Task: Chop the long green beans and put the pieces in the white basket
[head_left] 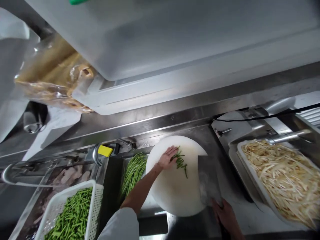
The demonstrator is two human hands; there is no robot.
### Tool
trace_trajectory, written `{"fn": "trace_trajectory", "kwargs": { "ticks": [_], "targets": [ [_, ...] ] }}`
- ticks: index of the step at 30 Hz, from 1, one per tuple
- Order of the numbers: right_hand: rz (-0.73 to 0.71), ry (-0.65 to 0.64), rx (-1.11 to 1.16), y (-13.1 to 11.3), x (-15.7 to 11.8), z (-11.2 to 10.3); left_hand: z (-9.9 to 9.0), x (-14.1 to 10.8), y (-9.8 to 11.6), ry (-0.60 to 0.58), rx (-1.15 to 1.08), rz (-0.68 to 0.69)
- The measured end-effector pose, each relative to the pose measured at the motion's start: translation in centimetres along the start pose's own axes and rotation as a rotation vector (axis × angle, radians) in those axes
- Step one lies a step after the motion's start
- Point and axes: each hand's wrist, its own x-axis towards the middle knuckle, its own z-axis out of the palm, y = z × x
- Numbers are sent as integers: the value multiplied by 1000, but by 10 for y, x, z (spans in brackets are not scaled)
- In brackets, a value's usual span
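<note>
- In the head view, my left hand [168, 158] lies palm down near the far edge of the round white cutting board [172, 196], fingers stretched out, pinching nothing that I can see.
- Its fingers are against the cut green stalks [179, 161], which lie on the board, between its middle and far edge.
- My right grip [224, 213] is wrapped around the handle of a cleaver [208, 178]; the blade overlaps the board's right edge, and I cannot tell if it touches.
- 1 bundle of long green stalks [135, 171] sits just beside the board's left edge.
- Farther left, 1 white basket [99, 196] holds short green pieces [75, 211].
</note>
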Motion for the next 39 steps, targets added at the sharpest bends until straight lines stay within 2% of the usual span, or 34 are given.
{"fn": "trace_trajectory", "kwargs": {
  "ticks": [2,4,6,9,11,15,18,21,24,27,30,33,36,39],
  "targets": [
    [-16,-15,-21,-14,2,4,16,-12,21,20,-19,3],
    [-23,-33,-43,-27,5,9,34,-18,39,79,-2,-60],
    [-33,-49,-69,-37,9,12,47,-16,49,200,54,-223],
    [-50,-68,-95,-41,17,15,54,-8,50,376,127,-474],
    [-55,-67,-109,-40,22,17,56,-7,51,367,125,-462],
    [-66,-56,-140,-42,30,23,64,-11,66,252,70,-299],
    [-105,-63,-135,-51,34,32,74,-8,84,271,59,-353],
    [-132,-131,-100,-62,38,47,81,3,95,304,50,-404],
    [-142,-214,-51,-72,39,64,85,10,98,333,-6,-403],
    [-183,-220,-26,-79,34,80,84,6,96,363,-91,-424],
    [-233,-268,-12,-87,18,98,71,-17,92,430,-148,-510],
    [-344,-362,-35,-100,-9,126,38,-64,89,527,-149,-633],
    [-545,-465,-83,-120,-49,169,-12,-138,89,657,-89,-767],
    [-701,-628,-159,-146,-103,227,-63,-231,92,849,17,-929]
  ]
}}
